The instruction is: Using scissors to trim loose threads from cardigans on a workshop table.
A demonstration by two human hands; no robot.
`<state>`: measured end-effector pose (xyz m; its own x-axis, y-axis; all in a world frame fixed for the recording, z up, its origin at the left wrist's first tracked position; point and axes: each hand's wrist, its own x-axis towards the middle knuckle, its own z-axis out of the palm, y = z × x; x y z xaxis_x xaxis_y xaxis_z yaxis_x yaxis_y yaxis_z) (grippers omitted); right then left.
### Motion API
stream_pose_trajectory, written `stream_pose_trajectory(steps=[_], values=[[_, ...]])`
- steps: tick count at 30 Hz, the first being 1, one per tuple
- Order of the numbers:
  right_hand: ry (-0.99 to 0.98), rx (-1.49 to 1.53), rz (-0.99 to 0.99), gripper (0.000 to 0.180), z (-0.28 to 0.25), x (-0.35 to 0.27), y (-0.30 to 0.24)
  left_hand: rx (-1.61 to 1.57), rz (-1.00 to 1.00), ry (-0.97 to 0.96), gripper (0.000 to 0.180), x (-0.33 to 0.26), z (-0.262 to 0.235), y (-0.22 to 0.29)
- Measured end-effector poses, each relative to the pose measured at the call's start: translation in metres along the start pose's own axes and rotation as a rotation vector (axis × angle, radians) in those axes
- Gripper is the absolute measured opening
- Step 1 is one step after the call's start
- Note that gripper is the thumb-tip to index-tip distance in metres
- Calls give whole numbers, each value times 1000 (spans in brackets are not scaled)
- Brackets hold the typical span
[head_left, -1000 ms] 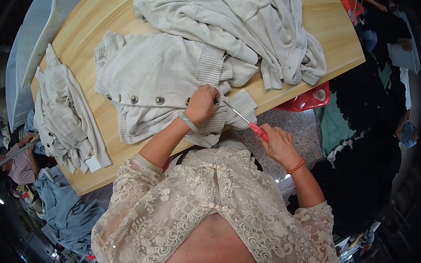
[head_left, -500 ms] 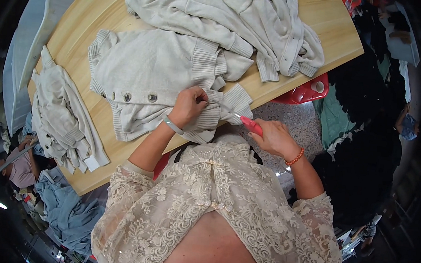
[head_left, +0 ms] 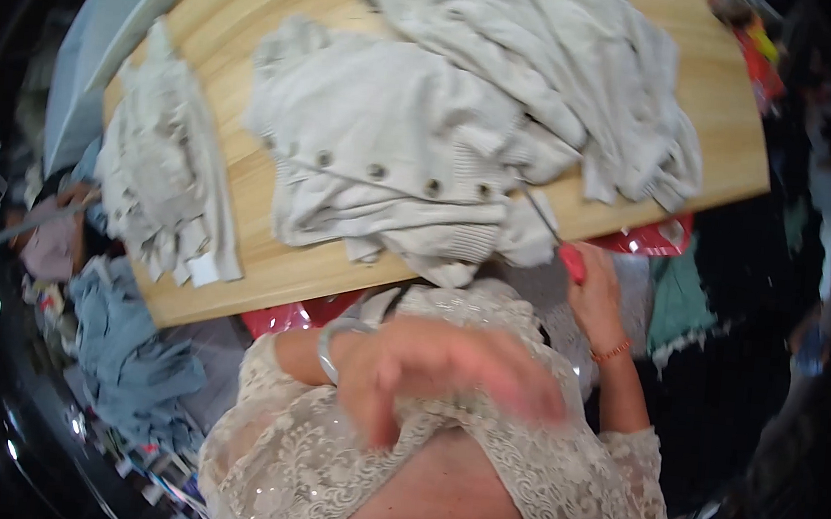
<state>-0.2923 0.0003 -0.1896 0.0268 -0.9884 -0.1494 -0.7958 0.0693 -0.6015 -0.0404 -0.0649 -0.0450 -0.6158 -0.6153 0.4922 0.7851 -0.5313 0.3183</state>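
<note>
At the far left a folded pale knit garment [head_left: 161,178] lies along the edge of the light wooden table [head_left: 260,4], and below the table edge a heap of blue cloth [head_left: 126,353] sits on the floor. Next comes the buttoned cream cardigan [head_left: 385,158], spread flat on the tabletop with its row of dark buttons [head_left: 376,171] facing up and its ribbed hem hanging just over the near edge. The left hand [head_left: 445,371] is off the table, blurred in front of the lace blouse, fingers loosely spread and holding nothing that can be seen; a pale bangle [head_left: 329,346] circles the wrist. The right hand [head_left: 595,295] is closed around the red handle [head_left: 573,263] of a thin-bladed tool — small snips or a seam ripper, too blurred to tell which — whose tip points at the cardigan's hem corner. A pile of loose grey-white knitwear [head_left: 589,87] covers the table's right half, partly overlapping the cardigan. The cardigan looks soft, light and floppy — it should bunch and stretch rather than slide, so it is best taken by the firmer ribbed hem or the button band, pinched flat between fingers beside the spot being worked.
</note>
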Motion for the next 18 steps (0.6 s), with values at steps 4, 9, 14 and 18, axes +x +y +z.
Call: stream_pose_trajectory(steps=[4,9,14,18], values=[[9,35,31,29,5,14,-11,-431,308,-201,95,31,49,-5],[-104,40,-32,27,6,24,-23,-256,368,-204,81,35,65,25],[-168,11,-45,27,13,34,-39,-304,362,-6,91,5,76,29],[-215,-35,-59,28,18,44,-49,-597,545,430,95,-12,112,22]])
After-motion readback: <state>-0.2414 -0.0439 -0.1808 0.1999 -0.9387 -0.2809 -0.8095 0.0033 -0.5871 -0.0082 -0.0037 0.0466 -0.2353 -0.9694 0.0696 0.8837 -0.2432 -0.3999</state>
